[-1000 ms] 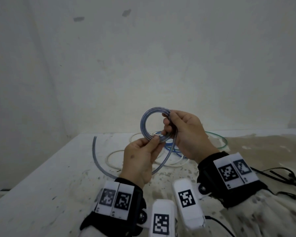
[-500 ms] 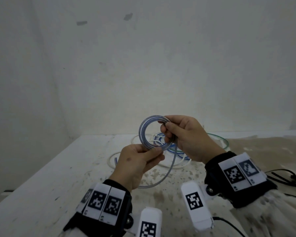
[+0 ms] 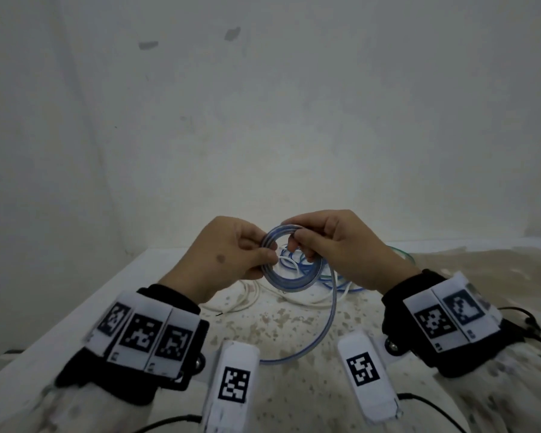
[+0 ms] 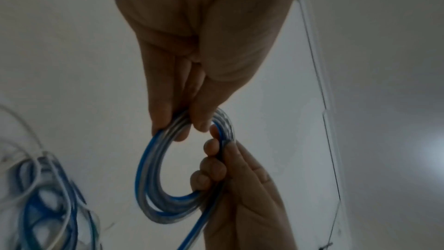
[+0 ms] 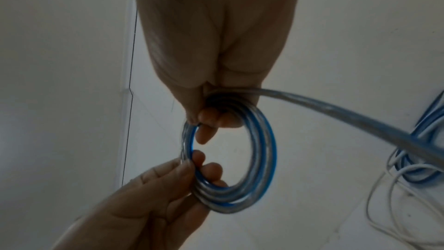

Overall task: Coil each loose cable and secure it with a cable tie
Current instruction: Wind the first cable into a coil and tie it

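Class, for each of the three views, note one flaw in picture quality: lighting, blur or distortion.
Head view: dim, table edges bowed by the wide lens. Left wrist view: left hand dark against the wall, cable pile blurred. Right wrist view: loose tail of the coil smeared.

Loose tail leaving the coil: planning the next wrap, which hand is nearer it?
Right. The right hand grips the coil where the tail exits; the left hand pinches the opposite side.

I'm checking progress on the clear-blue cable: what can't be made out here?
- Free end of the clear-blue cable: head view, tail runs behind a wrist camera.
- Cable ties: none discernible in any view.
- Cable pile: left wrist view, blurred, cut by edge.
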